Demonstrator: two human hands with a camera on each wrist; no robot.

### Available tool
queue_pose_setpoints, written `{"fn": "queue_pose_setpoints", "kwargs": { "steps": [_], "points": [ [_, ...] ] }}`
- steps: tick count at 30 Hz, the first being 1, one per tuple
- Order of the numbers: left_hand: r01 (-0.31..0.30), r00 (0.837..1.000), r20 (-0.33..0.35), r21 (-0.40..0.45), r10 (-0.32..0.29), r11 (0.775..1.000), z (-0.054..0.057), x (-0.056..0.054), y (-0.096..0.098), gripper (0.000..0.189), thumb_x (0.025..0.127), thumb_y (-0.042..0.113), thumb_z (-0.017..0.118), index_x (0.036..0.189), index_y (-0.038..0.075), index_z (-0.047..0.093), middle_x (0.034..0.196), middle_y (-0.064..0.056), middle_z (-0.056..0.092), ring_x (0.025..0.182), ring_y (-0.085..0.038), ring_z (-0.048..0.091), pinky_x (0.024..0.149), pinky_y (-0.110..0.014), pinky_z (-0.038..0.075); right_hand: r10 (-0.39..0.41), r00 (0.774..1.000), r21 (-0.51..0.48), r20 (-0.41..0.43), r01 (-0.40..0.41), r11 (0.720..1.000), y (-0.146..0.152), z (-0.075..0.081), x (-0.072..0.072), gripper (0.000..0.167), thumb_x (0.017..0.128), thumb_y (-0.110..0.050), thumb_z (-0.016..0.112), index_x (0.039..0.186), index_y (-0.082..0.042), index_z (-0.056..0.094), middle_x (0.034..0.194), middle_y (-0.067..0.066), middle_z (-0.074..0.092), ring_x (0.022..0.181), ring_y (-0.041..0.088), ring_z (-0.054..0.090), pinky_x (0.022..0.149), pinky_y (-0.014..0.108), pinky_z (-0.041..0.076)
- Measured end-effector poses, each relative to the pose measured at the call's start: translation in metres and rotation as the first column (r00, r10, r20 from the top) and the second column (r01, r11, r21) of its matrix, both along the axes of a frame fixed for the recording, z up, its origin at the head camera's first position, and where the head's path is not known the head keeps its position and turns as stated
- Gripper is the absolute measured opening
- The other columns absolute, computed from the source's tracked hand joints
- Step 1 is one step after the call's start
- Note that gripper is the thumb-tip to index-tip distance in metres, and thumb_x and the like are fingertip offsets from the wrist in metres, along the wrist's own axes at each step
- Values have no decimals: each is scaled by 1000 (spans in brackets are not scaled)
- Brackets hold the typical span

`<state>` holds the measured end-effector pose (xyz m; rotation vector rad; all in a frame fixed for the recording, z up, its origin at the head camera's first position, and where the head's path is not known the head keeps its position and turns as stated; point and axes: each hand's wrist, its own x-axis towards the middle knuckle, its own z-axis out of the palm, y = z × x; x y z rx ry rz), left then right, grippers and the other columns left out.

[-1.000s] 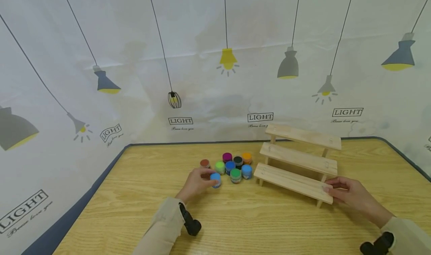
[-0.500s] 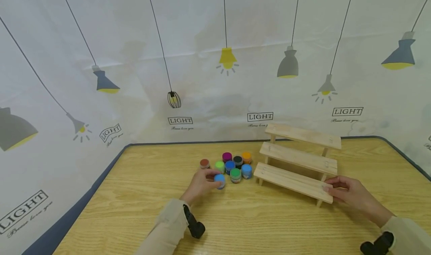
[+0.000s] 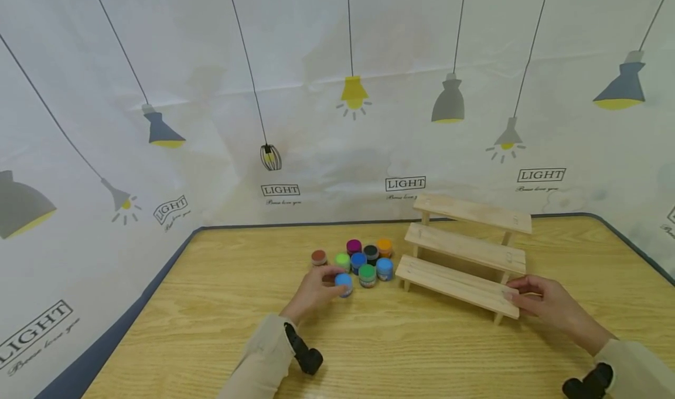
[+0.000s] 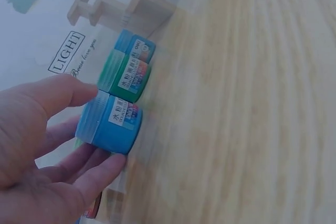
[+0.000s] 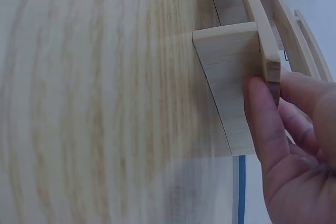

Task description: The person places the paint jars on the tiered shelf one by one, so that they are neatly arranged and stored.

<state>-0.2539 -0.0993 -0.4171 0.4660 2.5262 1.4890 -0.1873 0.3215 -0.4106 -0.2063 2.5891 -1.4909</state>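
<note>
Both hands are occupied over the wooden surface. Farthest left, the left hand holds a light-blue jar between thumb and fingers, well in from the left edge; whether its base touches the wood cannot be told. Beyond that hand, toward the far edge, stands a brown jar. Next come a lime-green jar, a purple jar closer to the far edge, a dark-blue jar, a green jar just right of the held one, a black jar, then an orange jar with a sky-blue jar nearer the front. Further right, a three-step wooden stand sits toward the far right corner, its top step by the far edge. At its right end, the right hand pinches the tip of the lowest step, thumb above and fingers beneath.
</note>
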Motion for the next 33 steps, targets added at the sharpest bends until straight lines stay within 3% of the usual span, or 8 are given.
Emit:
{"fn": "queue_pose_setpoints", "kwargs": {
  "steps": [9,19,33],
  "points": [
    [12,1000,-1,-1,-12,1000,1,1,1,41,77,14,70,114,2,56,108,-10,57,97,-25,53,84,-39,43,16,1000,-25,-2,-16,1000,0,1,0,42,93,-16,48,115,18,41,103,20,52,79,1,58,68,30,51],
    [-15,999,-48,-24,14,1000,-1,2,3,31,78,9,68,107,5,59,104,-7,58,94,-23,55,82,-37,45,21,1000,-41,-8,-21,999,1,-1,-1,41,93,-16,48,115,18,41,102,18,52,79,2,58,68,30,51],
    [-35,997,-65,-57,32,998,3,6,4,33,79,13,68,110,6,58,105,-6,57,94,-23,54,79,-36,47,32,999,-43,-24,-33,999,1,2,-1,41,93,-16,47,114,19,42,99,15,54,79,2,58,67,30,51]
  ]
}}
